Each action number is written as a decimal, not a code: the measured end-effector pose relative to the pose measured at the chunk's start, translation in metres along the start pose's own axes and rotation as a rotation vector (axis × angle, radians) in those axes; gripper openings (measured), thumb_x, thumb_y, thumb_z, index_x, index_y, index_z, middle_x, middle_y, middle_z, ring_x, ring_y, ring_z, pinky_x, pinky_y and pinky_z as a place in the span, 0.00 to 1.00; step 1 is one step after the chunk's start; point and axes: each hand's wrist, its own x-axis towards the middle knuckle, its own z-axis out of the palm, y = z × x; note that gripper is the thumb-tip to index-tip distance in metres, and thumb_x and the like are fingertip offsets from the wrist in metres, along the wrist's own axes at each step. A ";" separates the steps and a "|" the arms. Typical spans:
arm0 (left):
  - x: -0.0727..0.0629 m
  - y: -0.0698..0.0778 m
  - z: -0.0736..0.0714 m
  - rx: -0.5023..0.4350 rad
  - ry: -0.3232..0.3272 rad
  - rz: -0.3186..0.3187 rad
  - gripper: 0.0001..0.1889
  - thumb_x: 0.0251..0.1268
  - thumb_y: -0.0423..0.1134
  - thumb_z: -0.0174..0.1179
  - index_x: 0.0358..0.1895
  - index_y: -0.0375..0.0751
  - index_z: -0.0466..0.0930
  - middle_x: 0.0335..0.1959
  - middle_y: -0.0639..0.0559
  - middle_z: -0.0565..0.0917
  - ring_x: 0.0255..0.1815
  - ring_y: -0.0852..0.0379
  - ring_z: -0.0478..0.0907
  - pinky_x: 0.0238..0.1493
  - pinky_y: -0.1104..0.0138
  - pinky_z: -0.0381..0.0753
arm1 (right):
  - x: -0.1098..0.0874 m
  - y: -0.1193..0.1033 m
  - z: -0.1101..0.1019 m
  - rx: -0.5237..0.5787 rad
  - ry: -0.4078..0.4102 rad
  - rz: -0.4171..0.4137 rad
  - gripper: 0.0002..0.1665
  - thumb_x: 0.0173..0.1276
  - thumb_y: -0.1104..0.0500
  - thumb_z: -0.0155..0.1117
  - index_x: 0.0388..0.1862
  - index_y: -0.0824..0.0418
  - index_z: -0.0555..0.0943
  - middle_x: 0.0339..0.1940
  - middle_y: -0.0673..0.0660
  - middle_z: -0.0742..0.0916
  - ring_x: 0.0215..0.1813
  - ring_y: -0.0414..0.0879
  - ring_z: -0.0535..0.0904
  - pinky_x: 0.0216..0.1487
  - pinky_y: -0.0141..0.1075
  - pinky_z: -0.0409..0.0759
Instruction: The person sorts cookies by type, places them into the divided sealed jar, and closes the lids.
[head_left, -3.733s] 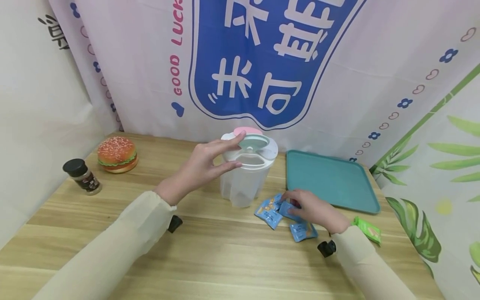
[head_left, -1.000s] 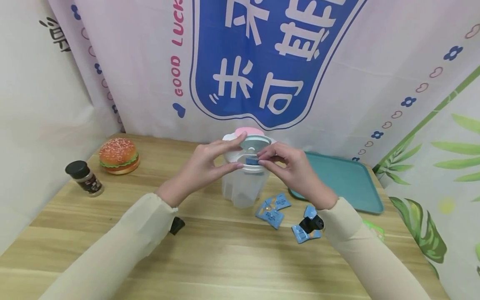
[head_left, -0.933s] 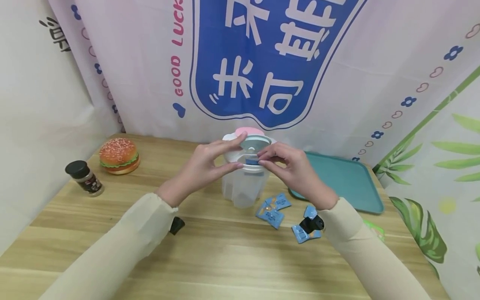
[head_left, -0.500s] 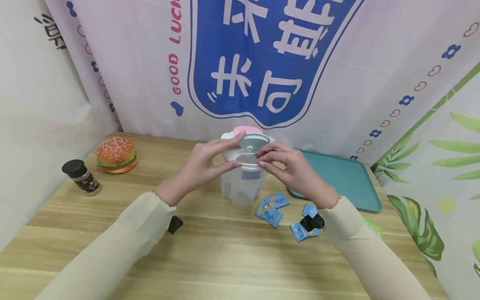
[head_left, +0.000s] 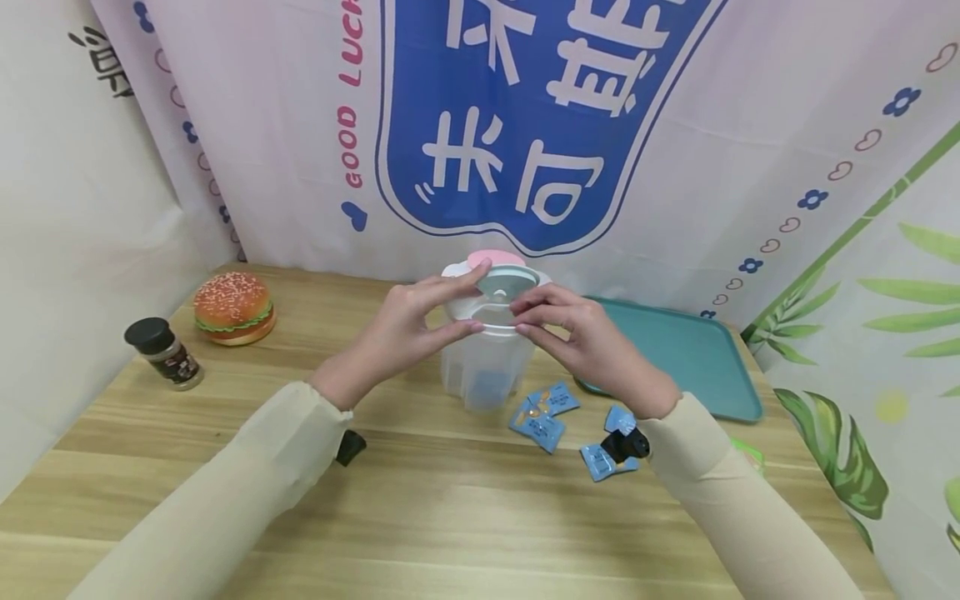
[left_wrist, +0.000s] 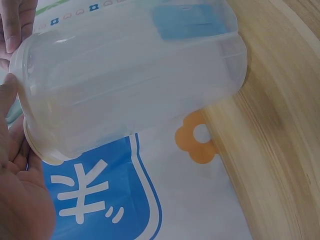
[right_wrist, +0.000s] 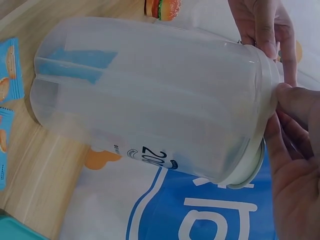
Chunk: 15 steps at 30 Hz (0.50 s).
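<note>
One packet (right_wrist: pixel 82 62) is inside the container (head_left: pixel 483 354); other packets (head_left: pixel 538 429) remain to its right; the left hand (head_left: pixel 408 321) grips its lid (right_wrist: pixel 267 75); the right hand (head_left: pixel 577 325) pinches nothing visible.

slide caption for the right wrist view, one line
Blue packet inside a translucent container, the left hand and right hand at its white lid.

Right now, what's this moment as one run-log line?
container: upright, green flap raised, blue packet inside | left hand: at lid | right hand: at lid | other blue packets: on table
</note>
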 end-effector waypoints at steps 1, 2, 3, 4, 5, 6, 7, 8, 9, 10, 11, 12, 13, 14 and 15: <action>0.000 0.000 0.000 0.002 0.000 0.001 0.36 0.62 0.36 0.76 0.75 0.43 0.74 0.58 0.40 0.89 0.58 0.43 0.88 0.61 0.53 0.89 | 0.000 0.000 0.000 0.005 0.007 -0.003 0.08 0.74 0.67 0.67 0.47 0.64 0.90 0.55 0.59 0.89 0.58 0.51 0.85 0.56 0.42 0.90; 0.000 0.000 0.000 0.003 0.001 0.003 0.36 0.62 0.36 0.76 0.75 0.44 0.74 0.58 0.40 0.89 0.58 0.43 0.88 0.61 0.52 0.89 | -0.001 0.001 0.000 0.012 0.018 -0.007 0.08 0.74 0.67 0.67 0.48 0.64 0.90 0.55 0.59 0.89 0.58 0.51 0.86 0.56 0.41 0.90; 0.000 -0.001 0.000 0.006 0.000 0.005 0.36 0.62 0.36 0.76 0.75 0.44 0.74 0.57 0.40 0.90 0.58 0.43 0.88 0.61 0.52 0.89 | -0.001 0.001 0.001 0.027 0.031 -0.010 0.09 0.73 0.68 0.67 0.48 0.64 0.90 0.55 0.59 0.89 0.58 0.51 0.86 0.56 0.39 0.90; 0.000 -0.001 0.000 0.007 -0.001 0.007 0.36 0.62 0.36 0.76 0.75 0.43 0.74 0.57 0.40 0.90 0.58 0.43 0.88 0.62 0.52 0.88 | -0.002 0.001 0.001 0.050 0.046 -0.015 0.09 0.73 0.69 0.67 0.49 0.64 0.90 0.55 0.59 0.89 0.57 0.51 0.86 0.56 0.37 0.90; 0.000 -0.001 0.001 0.008 -0.002 0.007 0.36 0.62 0.36 0.76 0.75 0.43 0.74 0.57 0.40 0.90 0.58 0.43 0.88 0.62 0.52 0.88 | -0.003 0.002 0.001 0.074 0.063 -0.020 0.10 0.73 0.70 0.67 0.49 0.64 0.89 0.55 0.60 0.90 0.57 0.51 0.87 0.56 0.35 0.90; 0.000 -0.001 0.001 0.008 -0.003 0.008 0.36 0.62 0.36 0.76 0.75 0.43 0.74 0.57 0.40 0.90 0.59 0.43 0.88 0.62 0.52 0.88 | -0.004 0.003 0.002 0.096 0.083 -0.024 0.10 0.72 0.71 0.67 0.49 0.64 0.89 0.55 0.60 0.90 0.57 0.51 0.87 0.57 0.33 0.89; 0.000 -0.001 0.001 0.006 -0.005 0.006 0.36 0.62 0.36 0.76 0.75 0.43 0.74 0.57 0.41 0.90 0.59 0.43 0.87 0.63 0.52 0.88 | -0.005 0.004 0.002 0.123 0.106 -0.027 0.11 0.72 0.72 0.67 0.49 0.65 0.89 0.54 0.61 0.90 0.56 0.50 0.87 0.56 0.31 0.89; 0.000 -0.001 0.001 0.005 -0.005 0.005 0.36 0.62 0.36 0.76 0.75 0.43 0.74 0.57 0.41 0.90 0.60 0.43 0.87 0.64 0.52 0.87 | -0.007 0.005 0.002 0.144 0.128 -0.033 0.11 0.72 0.72 0.66 0.49 0.66 0.89 0.53 0.61 0.90 0.54 0.48 0.88 0.55 0.29 0.89; 0.000 -0.002 0.002 0.003 -0.005 0.003 0.36 0.62 0.36 0.76 0.75 0.43 0.74 0.57 0.41 0.90 0.60 0.43 0.87 0.64 0.52 0.87 | -0.008 0.006 0.003 0.164 0.150 -0.037 0.11 0.72 0.73 0.66 0.49 0.66 0.88 0.52 0.62 0.90 0.53 0.47 0.88 0.55 0.28 0.88; 0.000 -0.002 0.002 -0.001 -0.004 0.001 0.36 0.62 0.36 0.76 0.75 0.43 0.74 0.57 0.41 0.90 0.61 0.42 0.87 0.64 0.52 0.87 | -0.010 0.008 0.003 0.178 0.173 -0.041 0.11 0.72 0.74 0.66 0.48 0.67 0.88 0.51 0.62 0.91 0.52 0.45 0.88 0.54 0.27 0.88; 0.000 -0.002 0.002 -0.004 -0.002 -0.001 0.36 0.62 0.36 0.76 0.74 0.43 0.74 0.57 0.41 0.90 0.61 0.42 0.87 0.65 0.52 0.87 | -0.012 0.009 0.003 0.187 0.196 -0.042 0.10 0.71 0.74 0.65 0.48 0.67 0.88 0.49 0.63 0.91 0.50 0.43 0.88 0.53 0.26 0.88; 0.000 -0.002 0.002 -0.006 0.000 -0.002 0.36 0.62 0.36 0.76 0.74 0.43 0.74 0.57 0.41 0.90 0.61 0.42 0.87 0.65 0.52 0.86 | -0.015 0.011 0.003 0.195 0.217 -0.039 0.10 0.71 0.74 0.65 0.48 0.68 0.88 0.48 0.63 0.91 0.49 0.41 0.87 0.52 0.25 0.88; -0.001 -0.002 0.002 -0.009 0.003 -0.003 0.36 0.62 0.36 0.76 0.74 0.43 0.74 0.57 0.41 0.90 0.62 0.42 0.86 0.65 0.52 0.87 | -0.018 0.013 0.003 0.206 0.235 -0.033 0.10 0.71 0.74 0.65 0.47 0.68 0.88 0.47 0.63 0.91 0.48 0.39 0.87 0.51 0.25 0.88; -0.001 -0.001 0.002 -0.010 0.006 -0.004 0.36 0.61 0.36 0.76 0.74 0.43 0.74 0.57 0.41 0.90 0.62 0.42 0.86 0.64 0.52 0.87 | -0.020 0.015 0.002 0.214 0.250 -0.025 0.09 0.71 0.75 0.65 0.46 0.68 0.88 0.46 0.64 0.91 0.46 0.38 0.86 0.51 0.25 0.88; -0.001 -0.001 0.001 -0.013 0.009 -0.005 0.36 0.61 0.36 0.76 0.74 0.43 0.74 0.57 0.41 0.90 0.62 0.42 0.86 0.64 0.52 0.87 | -0.023 0.017 0.002 0.221 0.261 -0.013 0.09 0.71 0.75 0.65 0.46 0.68 0.87 0.45 0.65 0.91 0.46 0.37 0.86 0.51 0.25 0.88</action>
